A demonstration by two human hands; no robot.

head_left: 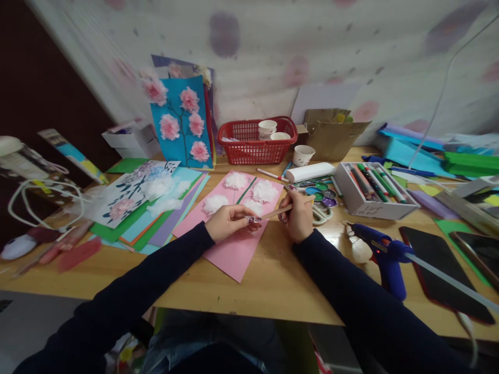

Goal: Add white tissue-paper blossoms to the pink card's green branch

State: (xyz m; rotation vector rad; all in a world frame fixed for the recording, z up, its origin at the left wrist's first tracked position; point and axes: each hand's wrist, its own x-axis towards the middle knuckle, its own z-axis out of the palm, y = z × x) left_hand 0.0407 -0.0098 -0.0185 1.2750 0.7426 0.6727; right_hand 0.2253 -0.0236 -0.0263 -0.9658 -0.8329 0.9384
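A pink sheet lies on the wooden table with several white fluffy flowers and a dark green stem strip on it. Over the sheet's right part, my left hand pinches something small and whitish at its fingertips, too small to name. My right hand grips a thin wooden brush-like stick slanting left, its tip at my left fingertips. Just beyond my right hand is a palette with round coloured wells.
Coloured papers lie at left. Behind stand a blue flower picture, a red basket and a paper cup. At right are a marker box, a blue glue gun and a phone.
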